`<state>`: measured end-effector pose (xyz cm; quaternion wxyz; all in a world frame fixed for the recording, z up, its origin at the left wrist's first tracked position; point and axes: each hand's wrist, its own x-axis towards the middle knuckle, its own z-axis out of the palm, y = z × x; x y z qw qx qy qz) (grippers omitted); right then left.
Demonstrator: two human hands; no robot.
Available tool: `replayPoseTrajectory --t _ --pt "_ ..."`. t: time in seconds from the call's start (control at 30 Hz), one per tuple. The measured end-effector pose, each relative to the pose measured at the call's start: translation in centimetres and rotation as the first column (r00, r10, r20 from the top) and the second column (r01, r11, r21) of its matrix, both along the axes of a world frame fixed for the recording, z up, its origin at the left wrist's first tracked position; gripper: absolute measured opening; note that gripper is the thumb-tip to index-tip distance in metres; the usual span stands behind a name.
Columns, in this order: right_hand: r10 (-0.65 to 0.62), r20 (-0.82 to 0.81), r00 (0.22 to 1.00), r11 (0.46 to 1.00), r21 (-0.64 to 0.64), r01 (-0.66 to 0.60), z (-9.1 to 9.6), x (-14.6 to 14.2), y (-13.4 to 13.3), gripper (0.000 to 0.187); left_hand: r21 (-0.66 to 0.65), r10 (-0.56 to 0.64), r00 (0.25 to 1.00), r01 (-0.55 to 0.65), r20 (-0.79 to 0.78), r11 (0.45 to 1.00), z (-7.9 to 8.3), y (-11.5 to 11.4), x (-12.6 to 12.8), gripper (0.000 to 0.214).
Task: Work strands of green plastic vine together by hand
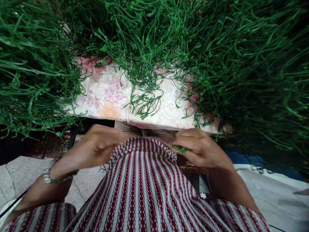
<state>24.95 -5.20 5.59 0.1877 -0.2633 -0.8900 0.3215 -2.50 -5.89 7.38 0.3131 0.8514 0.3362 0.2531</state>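
Right hand [201, 149]: closed, pinching a green stem piece [180, 149] at near centre-right. Left hand [96, 145]: fingers curled; whether it holds anything cannot be determined. Both sit over the striped garment [142, 187], just short of the floral cloth [108, 96], with green stems [241, 64] heaped across the far side.

Blurred left hand [96, 146] (fingertips indistinct)
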Motion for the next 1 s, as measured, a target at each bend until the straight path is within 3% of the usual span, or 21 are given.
replayPoseTrajectory --t 0.07,0.17,0.27,0.33,0.43,0.5,0.63,0.8,0.9,1.0 --pt "-0.09 -0.005 0.996 0.996 0.026 0.09 0.6 0.5 0.5 0.017 -0.043 0.123 0.985 -0.119 0.123 0.992 0.4 0.7 0.0 0.017" --pt "-0.183 -0.094 0.979 0.977 0.089 0.191 0.6 -0.7 1.2 0.009 -0.276 0.294 0.941 -0.242 0.166 0.93 -0.1 1.7 1.7 0.009" --pt "-0.434 -0.251 0.866 0.9 -0.076 0.429 -0.2 -2.8 1.3 0.011 -0.436 0.411 0.872 -0.271 0.267 0.858 -1.3 2.2 3.9 0.014" --pt "-0.518 -0.271 0.811 0.853 -0.227 0.469 -1.0 -4.0 1.2 0.012 -0.473 0.433 0.839 -0.25 0.329 0.845 -2.1 2.2 4.9 0.017" --pt "-0.503 -0.265 0.823 0.844 -0.354 0.402 -2.1 -5.2 0.9 0.027 -0.473 0.445 0.81 -0.243 0.381 0.847 -2.9 1.9 5.8 0.015" --pt "-0.501 -0.27 0.822 0.845 -0.356 0.399 -2.7 -5.7 0.7 0.025 -0.448 0.439 0.802 -0.245 0.406 0.86 -3.2 1.7 6.1 0.012" --pt "-0.507 -0.327 0.798 0.858 -0.283 0.429 -3.1 -5.8 0.4 0.015 -0.449 0.386 0.828 -0.186 0.407 0.874 -3.0 1.9 6.0 0.012" --pt "-0.433 -0.296 0.852 0.9 -0.2 0.388 -2.8 -5.2 0.5 0.014 -0.583 0.308 0.877 -0.039 0.37 0.812 -2.6 2.3 5.1 0.015" --pt "-0.375 -0.25 0.893 0.927 -0.082 0.366 -3.0 -4.9 0.5 0.008 -0.616 0.272 0.922 -0.049 0.274 0.786 -2.4 2.5 4.7 0.013" --pt "-0.269 -0.166 0.949 0.96 0.033 0.278 -3.3 -4.7 0.6 0.007 -0.595 0.183 0.972 -0.062 0.146 0.801 -2.3 2.7 4.4 0.008"
